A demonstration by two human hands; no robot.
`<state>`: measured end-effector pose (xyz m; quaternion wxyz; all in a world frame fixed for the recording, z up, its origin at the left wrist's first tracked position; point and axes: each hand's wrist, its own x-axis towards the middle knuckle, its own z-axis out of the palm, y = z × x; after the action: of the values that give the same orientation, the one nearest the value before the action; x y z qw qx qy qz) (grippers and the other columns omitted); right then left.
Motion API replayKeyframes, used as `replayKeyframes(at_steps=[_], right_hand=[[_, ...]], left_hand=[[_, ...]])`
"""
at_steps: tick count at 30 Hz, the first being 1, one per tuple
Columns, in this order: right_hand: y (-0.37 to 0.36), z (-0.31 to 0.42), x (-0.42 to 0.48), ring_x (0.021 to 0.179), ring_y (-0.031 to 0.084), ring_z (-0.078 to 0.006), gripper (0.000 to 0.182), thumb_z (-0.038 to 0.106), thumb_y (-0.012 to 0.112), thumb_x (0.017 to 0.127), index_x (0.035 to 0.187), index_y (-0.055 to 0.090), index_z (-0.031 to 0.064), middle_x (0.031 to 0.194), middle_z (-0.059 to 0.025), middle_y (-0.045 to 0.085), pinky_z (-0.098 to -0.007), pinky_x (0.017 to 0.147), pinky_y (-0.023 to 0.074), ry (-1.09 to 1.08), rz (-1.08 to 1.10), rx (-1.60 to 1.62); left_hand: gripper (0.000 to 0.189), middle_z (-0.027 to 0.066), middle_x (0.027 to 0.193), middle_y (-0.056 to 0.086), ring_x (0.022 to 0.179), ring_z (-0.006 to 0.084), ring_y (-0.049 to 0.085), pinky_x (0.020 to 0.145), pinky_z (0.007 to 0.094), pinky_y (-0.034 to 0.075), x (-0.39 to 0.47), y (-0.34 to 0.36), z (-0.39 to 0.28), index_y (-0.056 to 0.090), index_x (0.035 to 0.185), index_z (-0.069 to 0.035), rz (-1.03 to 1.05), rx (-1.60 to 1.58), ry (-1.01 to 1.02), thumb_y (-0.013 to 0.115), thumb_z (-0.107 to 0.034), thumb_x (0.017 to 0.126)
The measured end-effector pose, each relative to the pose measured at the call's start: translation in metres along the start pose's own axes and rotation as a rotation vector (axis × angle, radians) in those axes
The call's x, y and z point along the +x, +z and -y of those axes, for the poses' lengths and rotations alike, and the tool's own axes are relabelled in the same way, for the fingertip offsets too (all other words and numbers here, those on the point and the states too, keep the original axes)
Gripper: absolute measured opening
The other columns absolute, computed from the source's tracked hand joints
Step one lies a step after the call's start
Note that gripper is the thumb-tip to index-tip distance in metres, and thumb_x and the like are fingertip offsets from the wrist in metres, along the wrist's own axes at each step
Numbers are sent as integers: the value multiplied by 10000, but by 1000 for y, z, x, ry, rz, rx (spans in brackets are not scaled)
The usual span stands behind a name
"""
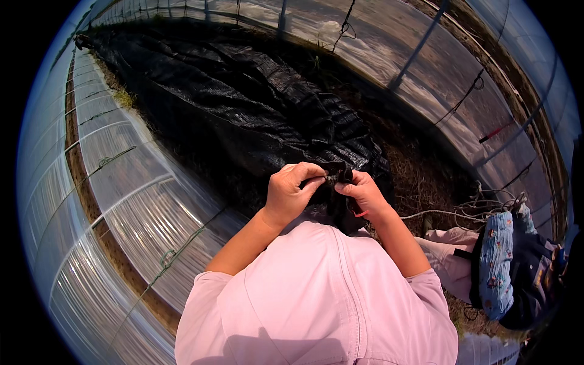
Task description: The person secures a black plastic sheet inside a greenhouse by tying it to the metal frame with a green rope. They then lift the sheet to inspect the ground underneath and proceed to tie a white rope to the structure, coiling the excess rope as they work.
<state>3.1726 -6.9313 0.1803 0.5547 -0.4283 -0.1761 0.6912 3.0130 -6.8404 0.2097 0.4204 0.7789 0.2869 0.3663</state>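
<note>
My left hand [292, 189] pinches a gathered edge of black woven sheeting [336, 172] between thumb and fingers. My right hand [368, 194] grips the same edge a short way to the right, its thumb on top. Something small and pale shows at the fold between the hands, too small to make out. A thin red band or cord [360, 213] shows below my right palm. From my hands the long black sheet [255, 105] stretches away in folds along the ground, narrowing toward the far upper left.
Clear plastic film tunnels [150, 214] with green cords [169, 260] flank the left. On the right runs another film-covered structure [438, 86] with metal pipes. A person [497, 264] with a blue patterned sleeve is close at right, beside coiled rope [483, 205]. Dry grass [410, 178] covers the ground.
</note>
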Motion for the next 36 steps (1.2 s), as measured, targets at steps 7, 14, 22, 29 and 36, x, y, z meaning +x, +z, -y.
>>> replayKeyframes(at_steps=[7,14,22,29,36], right_hand=[[3,-11,11,755,555,-67,162,81,659,766,912,619,22,844,6,619,-207,719,437,-75,-84,-3],[14,-3,7,773,562,-78,210,47,646,773,971,595,0,882,-19,614,-204,711,454,-92,-107,50],[27,4,3,779,571,-81,215,86,630,799,994,582,12,879,-23,617,-211,713,462,-19,-187,107],[31,-1,-1,800,538,-61,245,65,655,770,998,582,14,911,2,599,-196,734,433,-114,-191,10],[41,-10,0,726,521,-48,172,53,638,778,937,593,7,830,-2,601,-183,664,427,-244,-297,-76]], left_hand=[[157,63,728,640,667,202,621,631,255,476,-4,-3,-3,599,782,-54,-18,29,-48,676,9,661],[177,66,764,641,705,200,610,653,274,461,-6,-7,1,623,799,-40,-21,89,76,668,41,649],[118,64,731,625,645,164,601,614,256,460,-19,3,4,579,786,-31,-50,45,68,640,25,702],[128,42,766,622,726,150,574,662,267,443,-3,-3,6,595,820,-37,-4,-129,-227,666,-38,713],[193,23,710,590,707,193,568,644,297,415,-3,-1,2,603,730,-84,-187,272,249,708,0,591]])
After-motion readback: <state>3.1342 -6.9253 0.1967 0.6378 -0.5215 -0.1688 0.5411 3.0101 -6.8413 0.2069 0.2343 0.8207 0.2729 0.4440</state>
